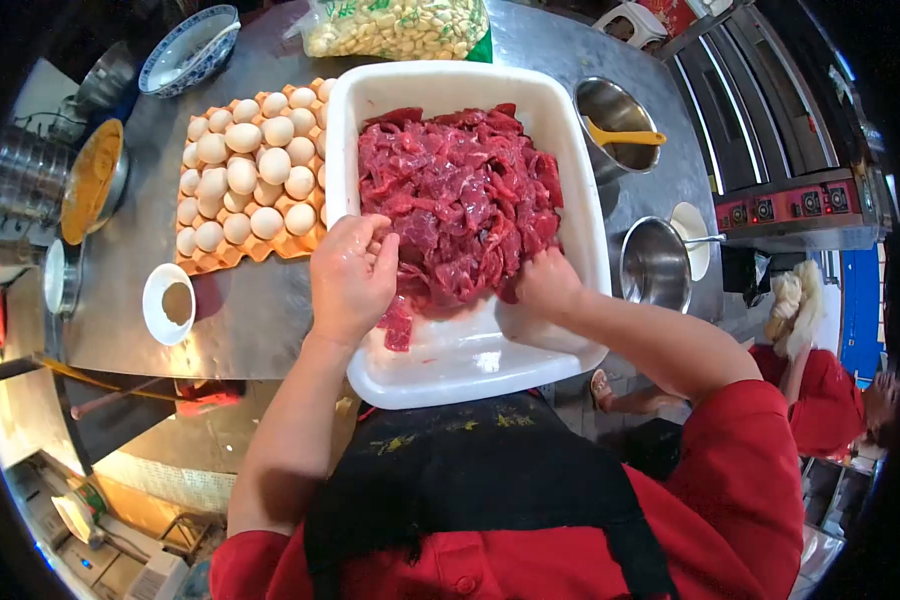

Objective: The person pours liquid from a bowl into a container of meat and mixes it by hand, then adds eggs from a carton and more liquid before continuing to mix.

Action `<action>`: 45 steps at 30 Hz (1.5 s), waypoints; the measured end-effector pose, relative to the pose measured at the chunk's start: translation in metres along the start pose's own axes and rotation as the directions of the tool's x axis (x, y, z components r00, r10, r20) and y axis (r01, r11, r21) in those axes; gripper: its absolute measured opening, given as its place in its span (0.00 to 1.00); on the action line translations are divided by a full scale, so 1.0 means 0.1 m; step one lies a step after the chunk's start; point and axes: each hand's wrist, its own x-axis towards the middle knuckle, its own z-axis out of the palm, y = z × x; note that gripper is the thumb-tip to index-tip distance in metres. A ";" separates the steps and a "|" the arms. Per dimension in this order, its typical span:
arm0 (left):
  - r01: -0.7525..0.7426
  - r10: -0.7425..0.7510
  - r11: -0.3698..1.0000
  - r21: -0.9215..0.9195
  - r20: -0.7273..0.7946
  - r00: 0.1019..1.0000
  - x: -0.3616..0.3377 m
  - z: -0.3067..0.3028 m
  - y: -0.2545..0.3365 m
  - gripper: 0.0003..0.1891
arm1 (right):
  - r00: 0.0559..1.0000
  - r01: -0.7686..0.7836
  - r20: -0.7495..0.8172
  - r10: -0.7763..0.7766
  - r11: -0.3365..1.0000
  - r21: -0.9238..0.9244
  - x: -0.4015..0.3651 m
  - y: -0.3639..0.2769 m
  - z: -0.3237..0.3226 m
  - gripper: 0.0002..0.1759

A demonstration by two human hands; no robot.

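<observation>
A heap of dark red sliced raw meat (pixel 450 200) fills the upper part of a white plastic tub (pixel 475 382). My left hand (pixel 355 275) is over the tub's left wall, its fingers curled in beside the thumb at the edge of the meat. Whether anything is inside that curl is hidden. A loose meat slice (pixel 397 325) lies just below it on the tub floor. On the other side my right hand (pixel 550 285) presses into the lower right of the heap, its fingers bent around meat and the tips buried.
Left of the tub are stacked eggs (pixel 242 175) on an orange tray and a white bowl of brown powder (pixel 175 305). Behind lies a bag of peeled garlic cloves (pixel 395 30). Steel pots (pixel 655 262) and a yellow-handled utensil (pixel 625 135) stand right. Another person (pixel 815 400) is at far right.
</observation>
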 end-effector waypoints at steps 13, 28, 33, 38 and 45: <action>0.081 -0.086 0.987 -0.140 -0.033 0.996 0.01 0.04 -0.13 0.07 | 0.690 -0.072 -0.396 0.606 0.602 0.795 0.75 -0.48 -1.00 0.24; -0.033 0.033 0.999 -0.003 -0.005 0.999 0.01 -0.02 0.02 0.05 | 0.833 -0.078 -0.414 0.366 0.820 0.567 0.31 0.52 -0.50 0.23; 0.028 -0.028 1.000 -0.001 -0.027 0.999 0.04 -0.01 0.04 0.04 | 0.803 -0.218 -0.217 0.554 0.613 0.759 1.07 0.70 -1.05 0.36; 0.017 -0.017 1.000 0.006 -0.021 1.000 0.03 0.00 -0.02 0.04 | 0.953 0.008 -0.237 0.189 0.766 0.643 0.90 -0.13 -1.34 0.36; -0.006 0.006 1.000 -0.029 -0.011 1.000 0.01 0.00 0.02 0.04 | 0.942 0.265 -0.315 -0.119 0.840 0.474 -0.12 -0.47 -0.70 0.31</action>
